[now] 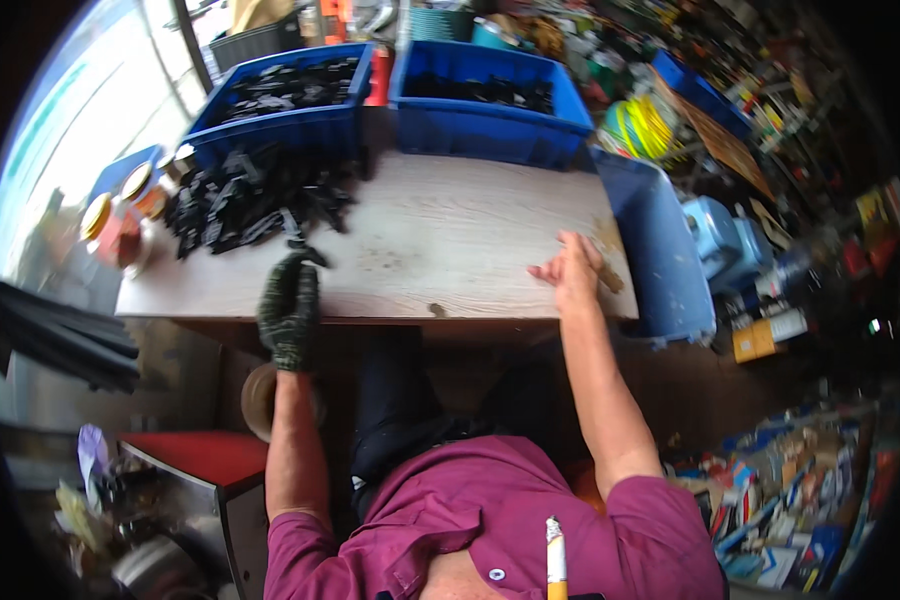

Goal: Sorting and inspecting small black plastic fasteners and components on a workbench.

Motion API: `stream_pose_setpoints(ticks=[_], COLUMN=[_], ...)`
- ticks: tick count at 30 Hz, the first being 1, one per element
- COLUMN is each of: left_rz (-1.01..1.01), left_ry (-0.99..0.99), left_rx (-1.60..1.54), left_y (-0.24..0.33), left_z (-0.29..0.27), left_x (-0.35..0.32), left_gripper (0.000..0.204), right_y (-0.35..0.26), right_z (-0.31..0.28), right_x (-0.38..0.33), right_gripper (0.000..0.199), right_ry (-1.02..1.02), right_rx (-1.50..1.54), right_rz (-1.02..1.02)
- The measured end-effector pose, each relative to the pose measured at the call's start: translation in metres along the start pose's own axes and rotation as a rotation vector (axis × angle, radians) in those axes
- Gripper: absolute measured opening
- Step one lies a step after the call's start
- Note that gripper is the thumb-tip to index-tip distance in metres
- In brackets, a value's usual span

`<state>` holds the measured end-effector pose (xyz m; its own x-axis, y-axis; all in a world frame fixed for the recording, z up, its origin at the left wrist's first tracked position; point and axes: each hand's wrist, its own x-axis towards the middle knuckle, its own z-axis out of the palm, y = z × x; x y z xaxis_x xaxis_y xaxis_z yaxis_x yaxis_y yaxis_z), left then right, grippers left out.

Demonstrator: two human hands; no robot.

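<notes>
My left hand (290, 305), in a dark green-grey knitted glove, is closed at the front edge of the table. Its fingertips grip a small black plastic piece (308, 254), whose exact kind I cannot make out. Just beyond it lies a loose pile of similar black pieces (235, 200), some with shiny metal-looking parts. My bare right hand (575, 268) is over the right end of the pale wood-grain table (450, 235). Its thumb and a finger stand apart, the others partly curled, and nothing shows in it. An empty-looking blue bin (660, 235) stands beside that hand.
Two blue crates, left (270, 135) and right (490, 130), hold black pieces along the table's far edge. Jars (120, 235) stand at the left. A red-topped cabinet (205, 455) is low on the left. Cluttered goods (770, 500) fill the right side.
</notes>
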<state>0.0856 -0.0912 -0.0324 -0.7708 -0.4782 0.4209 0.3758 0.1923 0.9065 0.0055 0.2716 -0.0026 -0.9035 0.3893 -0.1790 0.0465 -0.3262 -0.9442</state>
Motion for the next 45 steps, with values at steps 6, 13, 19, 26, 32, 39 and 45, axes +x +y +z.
stream_pose_setpoints(ticks=[6,13,19,26,32,39,45], left_rz=[-0.356,0.112,0.498,0.542,0.561,0.558,0.518], left_ry=[-0.415,-0.756,-0.944,-0.827,-0.696,-0.535,-0.414], left_rx=[-0.437,-0.695,-0.508,-0.452,-0.424,-0.404,-0.427], left_y=[0.082,0.159,0.212,0.207,0.211,0.212,0.211], left_z=[0.006,-0.009,-0.02,-0.022,-0.028,-0.034,-0.031], left_x=[-0.059,-0.076,-0.071,-0.036,-0.023,-0.019,-0.029], left_gripper=[0.042,0.081,0.036,0.032,0.029,0.025,0.022], right_y=[-0.002,0.004,0.001,0.009,0.008,0.011,0.009], right_z=[-0.014,-0.008,-0.004,-0.012,-0.007,-0.012,-0.016], right_x=[0.0,0.001,-0.001,0.003,0.0,0.002,-0.003], right_gripper=[0.02,0.017,0.019,0.021,0.021,0.021,0.022], right_ry=[0.017,0.023,-0.018,0.009,0.007,-0.014,0.007], right_rx=[-0.001,-0.039,-0.034,-0.052,-0.046,-0.055,-0.064], right_rz=[0.011,-0.04,-0.059,-0.101,-0.118,-0.152,-0.161])
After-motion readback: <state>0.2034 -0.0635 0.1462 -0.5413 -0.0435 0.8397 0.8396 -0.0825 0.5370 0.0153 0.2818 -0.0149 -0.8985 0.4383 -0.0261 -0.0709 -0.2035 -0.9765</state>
